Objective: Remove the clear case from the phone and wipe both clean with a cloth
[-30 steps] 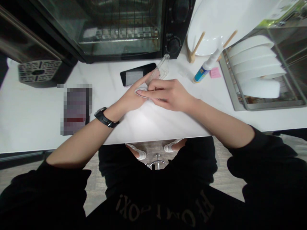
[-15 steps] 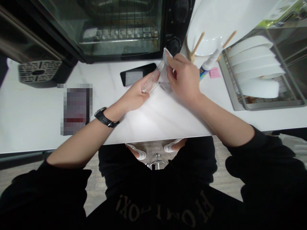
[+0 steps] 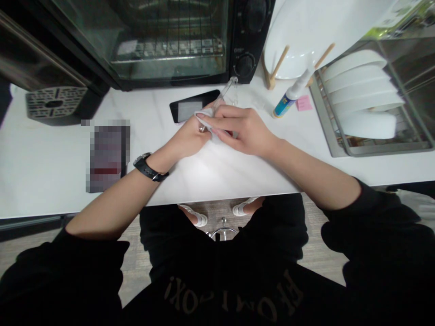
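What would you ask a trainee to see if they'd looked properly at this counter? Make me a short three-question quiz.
1. What does the right hand hold by the clear item?
A) a sponge
B) a thin white cloth or wipe
C) a brush

2. True or false: the black wristwatch is on the left arm.

3. Fill in the gap: on the counter, the pink note lies between the spray bottle and the metal rack holding white ____.

Key: 1 B; 2 true; 3 dishes.
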A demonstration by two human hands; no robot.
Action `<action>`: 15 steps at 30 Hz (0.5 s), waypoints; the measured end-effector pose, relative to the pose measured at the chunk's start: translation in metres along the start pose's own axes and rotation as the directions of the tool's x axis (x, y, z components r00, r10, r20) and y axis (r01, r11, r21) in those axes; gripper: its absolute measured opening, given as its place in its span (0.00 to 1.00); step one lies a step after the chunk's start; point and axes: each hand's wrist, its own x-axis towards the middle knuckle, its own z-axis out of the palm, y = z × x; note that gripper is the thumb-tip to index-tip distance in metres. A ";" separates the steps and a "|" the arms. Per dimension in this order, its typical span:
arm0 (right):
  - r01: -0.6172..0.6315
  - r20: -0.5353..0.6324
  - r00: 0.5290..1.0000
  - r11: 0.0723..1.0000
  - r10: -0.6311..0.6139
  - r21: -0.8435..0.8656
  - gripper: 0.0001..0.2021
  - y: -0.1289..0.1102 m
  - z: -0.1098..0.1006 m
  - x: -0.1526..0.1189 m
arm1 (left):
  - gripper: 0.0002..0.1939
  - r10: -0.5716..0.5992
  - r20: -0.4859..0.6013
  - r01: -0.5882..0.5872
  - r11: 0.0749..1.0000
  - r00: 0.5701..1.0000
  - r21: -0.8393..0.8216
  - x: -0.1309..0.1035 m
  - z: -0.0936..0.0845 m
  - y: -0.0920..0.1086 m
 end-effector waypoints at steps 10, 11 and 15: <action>0.092 -0.081 0.993 0.995 -0.089 0.031 0.23 0.011 0.008 -0.003 | 0.31 -0.062 -0.029 0.063 0.997 0.998 0.047 -0.004 -0.002 0.007; 0.074 -0.103 0.992 0.997 -0.071 0.028 0.23 0.013 0.008 -0.003 | 0.29 -0.057 -0.027 0.058 0.998 0.998 0.038 -0.003 -0.001 0.006; -0.176 -0.114 0.980 0.979 0.165 -0.102 0.22 0.015 0.000 0.001 | 0.32 0.002 0.018 0.000 0.995 1.000 -0.096 0.001 0.000 -0.013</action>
